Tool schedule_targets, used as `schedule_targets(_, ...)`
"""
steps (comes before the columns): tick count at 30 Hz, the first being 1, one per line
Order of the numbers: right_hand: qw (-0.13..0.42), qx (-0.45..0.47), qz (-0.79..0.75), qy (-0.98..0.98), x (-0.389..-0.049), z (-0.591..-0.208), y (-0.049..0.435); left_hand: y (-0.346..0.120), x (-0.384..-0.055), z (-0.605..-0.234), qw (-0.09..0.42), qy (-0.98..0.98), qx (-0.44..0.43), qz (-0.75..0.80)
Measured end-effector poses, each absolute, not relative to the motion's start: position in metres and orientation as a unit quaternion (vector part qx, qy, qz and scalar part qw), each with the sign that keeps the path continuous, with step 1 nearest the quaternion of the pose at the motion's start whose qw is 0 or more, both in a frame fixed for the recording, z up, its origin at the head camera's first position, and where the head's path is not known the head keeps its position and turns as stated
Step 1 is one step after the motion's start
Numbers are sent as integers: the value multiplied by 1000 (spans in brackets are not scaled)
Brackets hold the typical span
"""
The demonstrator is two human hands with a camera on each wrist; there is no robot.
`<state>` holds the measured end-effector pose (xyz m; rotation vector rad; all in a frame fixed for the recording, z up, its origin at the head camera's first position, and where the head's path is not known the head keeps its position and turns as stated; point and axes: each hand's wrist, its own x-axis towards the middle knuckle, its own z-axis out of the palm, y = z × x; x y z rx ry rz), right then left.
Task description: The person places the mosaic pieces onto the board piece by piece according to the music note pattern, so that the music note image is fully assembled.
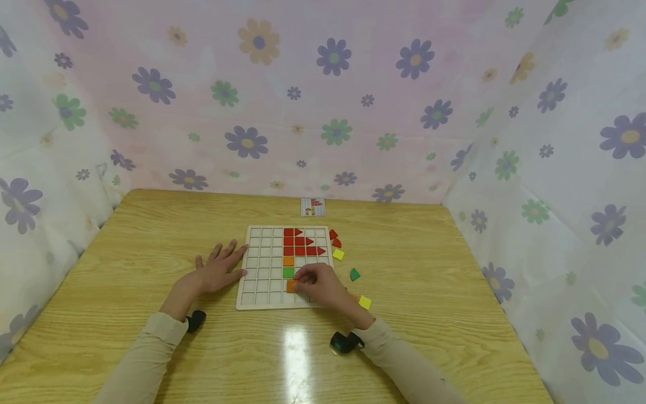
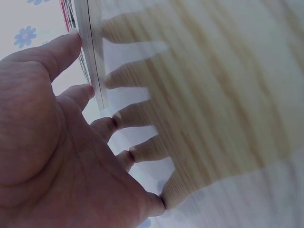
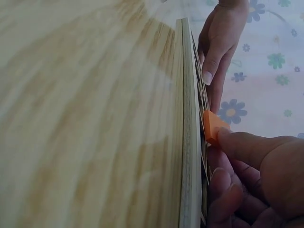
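A pale wooden grid board point(image 1: 262, 280) lies on the table. Red squares and triangles point(image 1: 300, 251) fill parts of its upper rows, with an orange square point(image 1: 288, 261) and a green square point(image 1: 288, 272) in the column below them. My right hand point(image 1: 323, 286) pinches another orange square point(image 1: 291, 286) between thumb and fingers, just under the green one; in the right wrist view this orange square point(image 3: 213, 127) is tilted over the board. My left hand point(image 1: 219, 269) rests with fingers spread, its thumb and index fingertips at the board's left edge point(image 2: 92, 57).
Right of the board lie red curved pieces point(image 1: 336, 243), yellow squares point(image 1: 338, 255) and a green curved piece point(image 1: 355, 274). A small pattern card point(image 1: 313, 207) stands behind the board, near the table's back edge. Flowered curtains point(image 1: 333, 112) surround the table at back and sides.
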<state>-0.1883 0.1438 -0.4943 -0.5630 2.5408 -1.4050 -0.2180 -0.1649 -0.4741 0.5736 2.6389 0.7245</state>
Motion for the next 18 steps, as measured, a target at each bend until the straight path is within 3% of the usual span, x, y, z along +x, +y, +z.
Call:
schedule_targets(6, 69, -180, -464, 865, -190, -494, 138, -164, -218, -475, 171, 930, 203, 254)
schedule_targets(18, 74, -169, -459, 869, -191, -492, 133, -163, -217, -473, 171, 929, 202, 257)
